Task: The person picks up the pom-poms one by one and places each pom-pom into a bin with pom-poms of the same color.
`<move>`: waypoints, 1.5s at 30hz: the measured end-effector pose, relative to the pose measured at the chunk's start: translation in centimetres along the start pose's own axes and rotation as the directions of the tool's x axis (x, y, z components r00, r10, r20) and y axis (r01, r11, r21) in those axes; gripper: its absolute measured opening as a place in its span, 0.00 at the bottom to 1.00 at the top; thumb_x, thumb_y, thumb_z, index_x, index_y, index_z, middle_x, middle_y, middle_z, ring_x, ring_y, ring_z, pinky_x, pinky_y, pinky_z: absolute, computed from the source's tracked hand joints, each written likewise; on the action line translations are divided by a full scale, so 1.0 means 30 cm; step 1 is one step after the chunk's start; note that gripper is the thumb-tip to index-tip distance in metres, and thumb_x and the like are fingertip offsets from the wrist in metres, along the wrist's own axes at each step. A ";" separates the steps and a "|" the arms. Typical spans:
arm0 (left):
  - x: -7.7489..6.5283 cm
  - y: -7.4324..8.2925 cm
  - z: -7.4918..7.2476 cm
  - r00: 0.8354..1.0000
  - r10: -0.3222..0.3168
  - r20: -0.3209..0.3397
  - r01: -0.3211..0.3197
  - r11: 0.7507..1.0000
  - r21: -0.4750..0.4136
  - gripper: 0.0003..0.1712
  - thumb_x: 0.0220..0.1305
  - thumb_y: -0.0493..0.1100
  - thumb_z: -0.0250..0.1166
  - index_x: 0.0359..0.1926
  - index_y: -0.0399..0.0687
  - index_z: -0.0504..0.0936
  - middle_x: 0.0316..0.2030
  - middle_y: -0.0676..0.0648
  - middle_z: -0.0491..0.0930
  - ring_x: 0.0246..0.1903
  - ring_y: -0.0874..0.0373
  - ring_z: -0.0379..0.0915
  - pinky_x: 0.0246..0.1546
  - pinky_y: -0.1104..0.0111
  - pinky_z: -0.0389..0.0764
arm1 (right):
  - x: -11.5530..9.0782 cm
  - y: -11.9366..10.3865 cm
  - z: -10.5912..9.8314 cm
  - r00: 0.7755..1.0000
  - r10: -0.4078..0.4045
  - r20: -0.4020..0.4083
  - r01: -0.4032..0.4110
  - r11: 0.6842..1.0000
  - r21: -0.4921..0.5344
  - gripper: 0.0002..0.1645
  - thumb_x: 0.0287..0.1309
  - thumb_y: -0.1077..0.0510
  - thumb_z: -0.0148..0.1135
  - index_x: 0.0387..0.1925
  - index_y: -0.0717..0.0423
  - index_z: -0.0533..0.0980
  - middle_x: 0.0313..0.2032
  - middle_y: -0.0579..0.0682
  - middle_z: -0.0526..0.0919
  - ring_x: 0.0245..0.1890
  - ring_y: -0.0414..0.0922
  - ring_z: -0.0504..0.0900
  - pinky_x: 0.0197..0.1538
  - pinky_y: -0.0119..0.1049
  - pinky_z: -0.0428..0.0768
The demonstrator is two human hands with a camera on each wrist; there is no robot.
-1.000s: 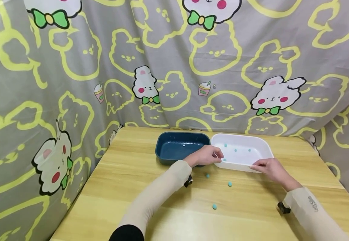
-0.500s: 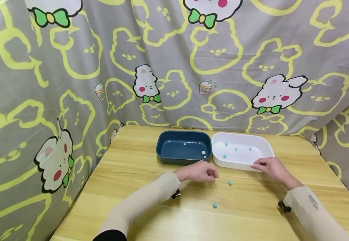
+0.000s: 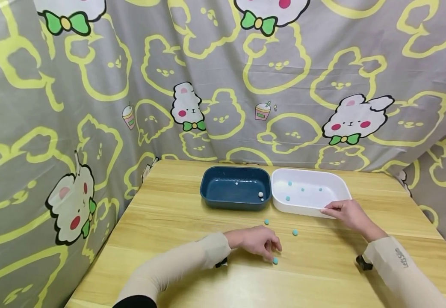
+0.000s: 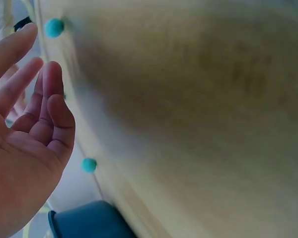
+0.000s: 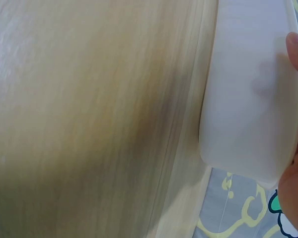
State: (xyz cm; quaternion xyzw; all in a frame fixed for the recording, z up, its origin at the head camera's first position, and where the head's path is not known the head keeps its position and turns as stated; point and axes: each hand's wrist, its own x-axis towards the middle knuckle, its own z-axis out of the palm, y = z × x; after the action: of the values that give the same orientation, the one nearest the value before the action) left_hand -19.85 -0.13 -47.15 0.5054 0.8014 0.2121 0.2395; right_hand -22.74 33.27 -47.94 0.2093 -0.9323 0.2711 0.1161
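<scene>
My left hand (image 3: 259, 242) is low over the table, its thumb tip beside the nearest small teal ball (image 3: 275, 260). In the left wrist view the fingers are loosely bent, and a slight gap shows between the thumb and that teal ball (image 4: 54, 27). Two more balls lie farther back, one at the left (image 3: 267, 221) and one at the right (image 3: 295, 232). With thumb and fingers, my right hand (image 3: 349, 217) pinches the front rim of the white plastic bin (image 3: 297, 209), near its right corner. Several teal balls rest inside this bin.
A dark blue bin (image 3: 234, 205) stands against the white bin's left side. Inside are a larger white ball (image 3: 261, 194) and two smaller white bits. Patterned curtain (image 3: 223, 85) hangs behind and left of the wooden table (image 3: 161, 205).
My left hand let go of a teal ball in the white bin, then came back over the table toward me to the nearest ball. The right hand stayed on the rim.
</scene>
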 end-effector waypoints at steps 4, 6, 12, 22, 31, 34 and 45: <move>0.010 -0.004 0.023 0.999 0.025 0.037 -0.027 0.998 0.060 0.15 0.55 0.43 0.71 0.45 0.48 0.83 0.32 0.58 0.75 0.28 0.75 0.69 0.33 0.85 0.69 | -0.001 0.002 0.001 1.000 0.009 0.003 -0.009 1.000 0.002 0.05 0.52 0.54 0.70 0.23 0.47 0.84 0.20 0.35 0.81 0.19 0.30 0.68 0.24 0.29 0.68; 0.013 -0.004 0.031 0.998 0.034 0.043 -0.038 0.995 0.095 0.13 0.56 0.44 0.71 0.44 0.49 0.83 0.32 0.59 0.74 0.29 0.75 0.68 0.34 0.86 0.68 | -0.002 0.001 0.000 1.000 0.010 0.002 -0.010 1.000 0.005 0.05 0.51 0.55 0.70 0.23 0.48 0.84 0.20 0.35 0.81 0.19 0.30 0.68 0.24 0.29 0.68; 0.019 0.000 0.042 0.998 0.039 0.052 -0.046 0.990 0.130 0.08 0.58 0.43 0.69 0.39 0.52 0.83 0.31 0.61 0.73 0.29 0.74 0.66 0.33 0.86 0.67 | -0.001 -0.004 -0.001 0.999 0.030 0.012 -0.030 0.999 0.013 0.05 0.52 0.54 0.70 0.24 0.48 0.84 0.20 0.35 0.81 0.19 0.31 0.68 0.24 0.29 0.67; 0.027 0.012 0.055 0.998 0.034 0.052 -0.042 0.984 0.173 0.03 0.59 0.44 0.69 0.35 0.54 0.82 0.29 0.63 0.72 0.28 0.75 0.65 0.32 0.86 0.66 | 0.000 -0.007 -0.003 0.998 0.056 0.030 -0.056 0.998 0.017 0.06 0.54 0.53 0.69 0.24 0.49 0.84 0.20 0.36 0.81 0.19 0.32 0.67 0.24 0.29 0.67; 0.032 0.044 0.071 0.995 0.059 0.074 -0.071 0.983 0.167 0.03 0.58 0.44 0.69 0.33 0.54 0.82 0.28 0.63 0.72 0.27 0.77 0.65 0.32 0.87 0.66 | 0.001 0.001 -0.001 0.999 0.037 0.019 -0.037 0.999 0.011 0.05 0.53 0.54 0.70 0.24 0.48 0.84 0.20 0.36 0.81 0.19 0.31 0.67 0.23 0.29 0.67; 0.037 0.037 0.069 0.997 0.055 0.061 -0.064 0.984 0.167 0.04 0.58 0.44 0.69 0.34 0.54 0.82 0.28 0.63 0.73 0.27 0.77 0.65 0.32 0.87 0.66 | 0.001 -0.003 -0.005 0.999 0.045 0.025 -0.045 0.999 0.018 0.06 0.53 0.54 0.69 0.24 0.48 0.84 0.20 0.36 0.81 0.19 0.32 0.67 0.23 0.29 0.67; 0.060 0.015 0.001 0.999 0.012 -0.043 -0.008 0.996 0.090 0.02 0.60 0.43 0.68 0.34 0.52 0.82 0.27 0.63 0.75 0.28 0.76 0.69 0.32 0.86 0.69 | -0.002 -0.018 -0.008 0.996 0.081 0.044 -0.083 0.995 0.049 0.06 0.54 0.53 0.69 0.24 0.48 0.84 0.20 0.39 0.82 0.19 0.33 0.68 0.24 0.29 0.67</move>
State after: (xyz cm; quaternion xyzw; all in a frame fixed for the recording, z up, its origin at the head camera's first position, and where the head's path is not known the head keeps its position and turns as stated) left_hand -20.19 1.68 -47.22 0.5150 0.8126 0.1880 0.1978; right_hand -22.42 33.02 -47.51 0.1791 -0.9353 0.2947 0.0800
